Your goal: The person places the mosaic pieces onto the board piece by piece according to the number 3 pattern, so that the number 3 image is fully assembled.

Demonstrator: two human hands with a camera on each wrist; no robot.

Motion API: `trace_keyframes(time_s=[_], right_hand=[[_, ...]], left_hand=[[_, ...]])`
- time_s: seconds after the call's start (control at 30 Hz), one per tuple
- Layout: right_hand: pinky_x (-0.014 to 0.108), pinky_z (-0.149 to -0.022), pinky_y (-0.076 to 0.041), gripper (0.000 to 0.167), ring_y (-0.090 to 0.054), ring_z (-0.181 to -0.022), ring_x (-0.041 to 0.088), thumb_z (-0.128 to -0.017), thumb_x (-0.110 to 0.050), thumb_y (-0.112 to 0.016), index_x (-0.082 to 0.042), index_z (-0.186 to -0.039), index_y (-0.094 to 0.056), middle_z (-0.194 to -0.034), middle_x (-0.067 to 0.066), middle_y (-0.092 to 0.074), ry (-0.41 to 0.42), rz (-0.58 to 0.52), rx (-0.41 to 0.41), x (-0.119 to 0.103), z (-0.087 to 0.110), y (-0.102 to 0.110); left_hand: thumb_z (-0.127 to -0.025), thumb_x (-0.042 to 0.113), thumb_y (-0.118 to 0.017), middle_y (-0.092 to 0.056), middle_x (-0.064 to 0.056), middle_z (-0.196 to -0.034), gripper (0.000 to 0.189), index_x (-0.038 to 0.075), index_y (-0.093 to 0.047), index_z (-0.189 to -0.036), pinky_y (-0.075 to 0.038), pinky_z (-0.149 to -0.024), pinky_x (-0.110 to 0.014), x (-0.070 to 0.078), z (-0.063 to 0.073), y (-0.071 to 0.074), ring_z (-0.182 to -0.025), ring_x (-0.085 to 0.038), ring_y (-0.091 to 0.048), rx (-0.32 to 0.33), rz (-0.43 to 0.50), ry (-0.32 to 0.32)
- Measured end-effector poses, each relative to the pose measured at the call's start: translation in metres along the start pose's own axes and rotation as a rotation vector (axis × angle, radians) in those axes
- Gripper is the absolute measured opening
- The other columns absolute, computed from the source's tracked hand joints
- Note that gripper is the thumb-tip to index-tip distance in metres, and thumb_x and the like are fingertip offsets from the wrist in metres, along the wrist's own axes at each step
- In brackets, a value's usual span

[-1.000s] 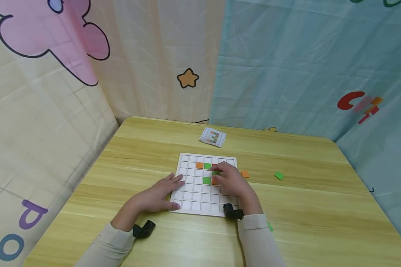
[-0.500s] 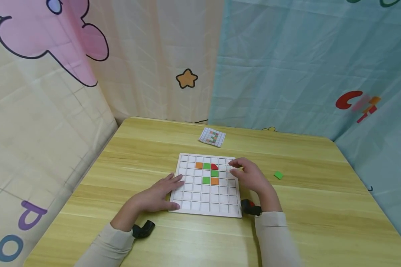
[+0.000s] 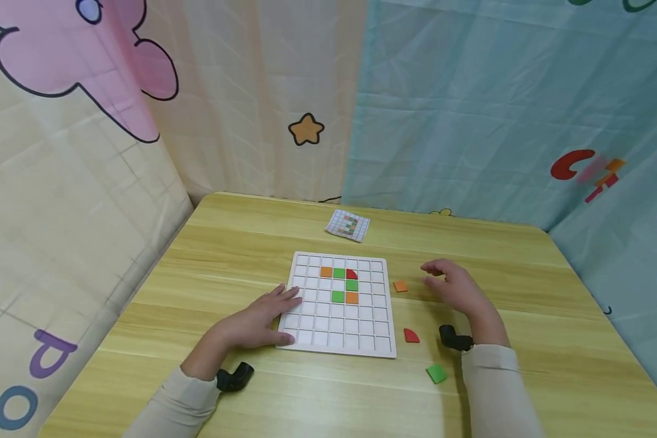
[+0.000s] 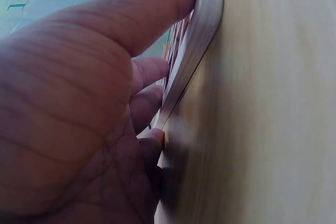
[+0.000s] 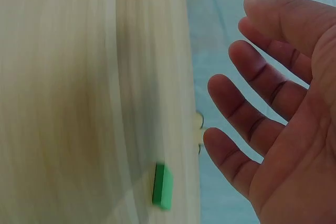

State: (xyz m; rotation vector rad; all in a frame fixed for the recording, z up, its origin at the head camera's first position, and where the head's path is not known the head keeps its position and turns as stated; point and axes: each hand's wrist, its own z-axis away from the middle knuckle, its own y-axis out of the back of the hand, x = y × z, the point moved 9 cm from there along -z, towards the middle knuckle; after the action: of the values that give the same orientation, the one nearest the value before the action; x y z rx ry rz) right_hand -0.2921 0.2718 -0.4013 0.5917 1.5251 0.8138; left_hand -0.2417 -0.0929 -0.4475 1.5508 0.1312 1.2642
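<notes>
A white grid board (image 3: 320, 325) lies on the table, with orange, green and red tiles set in several of its cells. Its red quarter-round tile (image 3: 351, 274) sits at the upper right of that pattern. My left hand (image 3: 260, 316) rests spread on the board's left edge, thumb and fingertips on the rim. Off the board's right side, my right hand (image 3: 457, 286) hovers over the table, fingers loosely bent and holding nothing. Nearest to it on the left is a loose orange tile (image 3: 400, 286). In the right wrist view a green tile (image 5: 163, 186) lies below the fingers.
A small printed card (image 3: 348, 225) with a coloured grid pattern lies behind the board. Right of the board are a loose red quarter-round tile (image 3: 411, 336) and a green square tile (image 3: 437, 373). Printed curtains (image 3: 471, 121) hang behind the wooden table (image 3: 241, 225).
My right hand has lifted off the board's tiles and moved right, past the loose orange tile, uncovering the red corner tile and others. My left hand has stayed in place.
</notes>
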Motion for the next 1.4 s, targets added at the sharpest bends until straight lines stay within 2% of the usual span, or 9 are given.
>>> trace_keyframes(time_s=[0.23,0.43,0.6,0.77,0.93,1.17,1.4], right_hand=[[0.061,-0.098,-0.040,0.035,-0.047,-0.122,0.045,-0.100,-0.016,-0.059,0.003,-0.130,-0.058,-0.132,0.024,-0.054,-0.006,0.060,0.004,0.026,0.012,0.017],[0.060,-0.093,-0.043,0.037,-0.046,-0.121,0.047,-0.100,-0.018,-0.060,0.005,-0.130,-0.057,-0.132,0.026,-0.052,-0.020,0.038,0.007,0.043,0.017,0.025],[0.049,-0.085,-0.049,0.042,-0.049,-0.118,0.044,-0.101,-0.020,-0.059,0.004,-0.135,-0.054,-0.134,0.026,-0.050,-0.082,-0.031,-0.029,0.061,0.021,0.024],[0.039,-0.081,-0.049,0.046,-0.053,-0.114,0.040,-0.102,-0.023,-0.058,0.005,-0.137,-0.051,-0.132,0.028,-0.053,-0.124,-0.082,-0.036,0.076,0.022,0.022],[0.042,-0.085,-0.046,0.047,-0.053,-0.111,0.036,-0.102,-0.026,-0.058,0.005,-0.137,-0.051,-0.129,0.026,-0.055,-0.133,-0.089,-0.031,0.083,0.019,0.019],[0.051,-0.096,-0.041,0.052,-0.047,-0.123,0.041,-0.102,-0.030,-0.057,0.004,-0.141,-0.047,-0.137,0.027,-0.050,-0.162,-0.168,-0.051,0.092,0.017,0.013],[0.044,-0.090,-0.044,0.049,-0.052,-0.114,0.037,-0.102,-0.026,-0.059,0.006,-0.138,-0.049,-0.130,0.026,-0.053,-0.167,-0.147,-0.044,0.091,0.019,0.012]], left_hand=[[-0.090,0.037,-0.074,-0.019,-0.003,-0.164,0.081,0.010,-0.035,-0.155,-0.015,-0.116,-0.058,0.000,0.001,0.000,-0.151,-0.033,-0.005,-0.001,0.010,0.001],[-0.090,0.037,-0.073,-0.018,-0.002,-0.164,0.081,0.011,-0.034,-0.155,-0.014,-0.116,-0.058,-0.001,0.001,0.000,-0.151,-0.033,-0.004,-0.002,0.010,0.008],[-0.090,0.037,-0.073,-0.019,-0.002,-0.165,0.081,0.011,-0.035,-0.155,-0.014,-0.116,-0.058,-0.001,0.001,0.000,-0.151,-0.033,-0.004,-0.005,0.006,0.015],[-0.090,0.038,-0.073,-0.019,-0.002,-0.165,0.081,0.012,-0.034,-0.155,-0.014,-0.116,-0.058,-0.001,0.001,-0.001,-0.151,-0.033,-0.004,-0.006,0.005,0.016],[-0.090,0.040,-0.073,-0.018,-0.002,-0.165,0.082,0.012,-0.034,-0.156,-0.014,-0.116,-0.058,-0.002,0.000,-0.001,-0.151,-0.033,-0.004,-0.005,0.006,0.014],[-0.090,0.038,-0.073,-0.018,-0.002,-0.165,0.081,0.011,-0.034,-0.155,-0.015,-0.116,-0.058,-0.003,0.001,0.001,-0.151,-0.033,-0.004,0.002,0.005,0.018],[-0.090,0.038,-0.073,-0.018,-0.002,-0.165,0.081,0.011,-0.034,-0.156,-0.014,-0.116,-0.058,-0.001,0.001,0.000,-0.151,-0.033,-0.004,-0.004,0.014,0.014]])
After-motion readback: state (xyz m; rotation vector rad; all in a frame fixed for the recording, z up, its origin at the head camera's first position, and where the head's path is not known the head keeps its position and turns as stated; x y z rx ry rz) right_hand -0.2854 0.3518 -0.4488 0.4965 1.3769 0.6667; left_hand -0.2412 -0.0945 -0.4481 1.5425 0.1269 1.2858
